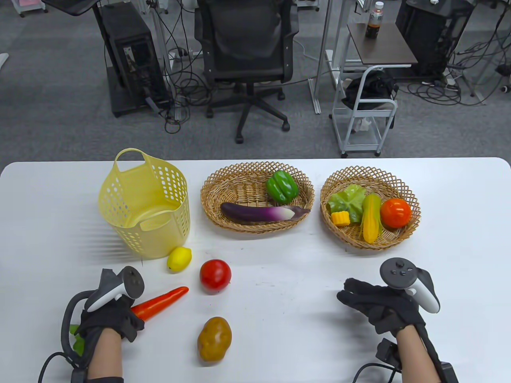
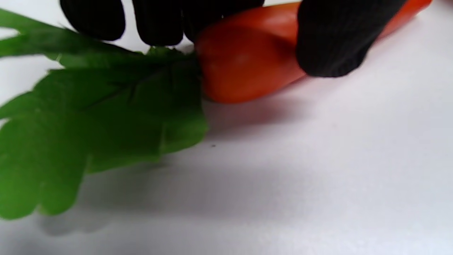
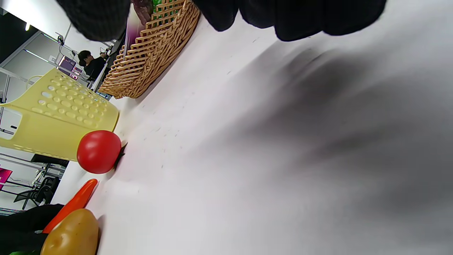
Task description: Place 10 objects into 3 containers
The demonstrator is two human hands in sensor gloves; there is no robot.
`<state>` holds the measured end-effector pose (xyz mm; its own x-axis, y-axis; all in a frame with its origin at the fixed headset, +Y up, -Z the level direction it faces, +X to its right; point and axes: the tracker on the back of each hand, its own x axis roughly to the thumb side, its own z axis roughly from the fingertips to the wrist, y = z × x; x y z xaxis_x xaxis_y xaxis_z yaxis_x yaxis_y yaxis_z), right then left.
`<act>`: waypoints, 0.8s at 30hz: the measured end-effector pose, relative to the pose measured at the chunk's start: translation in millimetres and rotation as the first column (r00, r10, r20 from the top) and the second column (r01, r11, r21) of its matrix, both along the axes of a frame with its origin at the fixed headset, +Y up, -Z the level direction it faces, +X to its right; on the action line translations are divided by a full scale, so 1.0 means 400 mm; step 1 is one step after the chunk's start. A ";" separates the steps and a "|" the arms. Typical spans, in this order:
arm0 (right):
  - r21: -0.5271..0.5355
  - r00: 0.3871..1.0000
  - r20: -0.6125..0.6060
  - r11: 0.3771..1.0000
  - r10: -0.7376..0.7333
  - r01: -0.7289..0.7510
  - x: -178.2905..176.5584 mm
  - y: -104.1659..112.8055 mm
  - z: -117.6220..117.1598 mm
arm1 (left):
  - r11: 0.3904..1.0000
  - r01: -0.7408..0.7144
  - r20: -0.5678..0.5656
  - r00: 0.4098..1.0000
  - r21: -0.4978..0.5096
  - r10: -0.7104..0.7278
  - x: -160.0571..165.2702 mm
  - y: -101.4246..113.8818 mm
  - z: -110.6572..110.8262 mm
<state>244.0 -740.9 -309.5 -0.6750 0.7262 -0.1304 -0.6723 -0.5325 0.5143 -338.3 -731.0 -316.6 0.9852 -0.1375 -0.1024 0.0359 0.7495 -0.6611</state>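
Observation:
My left hand (image 1: 125, 319) grips the thick end of an orange carrot (image 1: 163, 301) at the table's front left; in the left wrist view the fingers (image 2: 332, 42) wrap the carrot (image 2: 247, 63) beside its green leaves (image 2: 99, 134). My right hand (image 1: 359, 297) is open and empty at the front right. A lemon (image 1: 179, 259), a red tomato (image 1: 215, 276) and a potato (image 1: 214, 339) lie loose on the table. The yellow plastic basket (image 1: 143, 199) looks empty.
The middle wicker basket (image 1: 223, 175) holds a green pepper (image 1: 282, 186) and an eggplant (image 1: 263, 212). The right wicker basket (image 1: 399, 179) holds lettuce (image 1: 347, 199), a corn piece (image 1: 340, 218), a yellow corn cob (image 1: 371, 217) and an orange tomato (image 1: 395, 212).

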 end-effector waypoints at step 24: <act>-0.035 0.997 0.044 0.998 0.057 -0.056 0.018 -0.001 0.000 | 0.787 -0.488 0.244 0.872 0.378 0.424 -0.066 0.183 0.075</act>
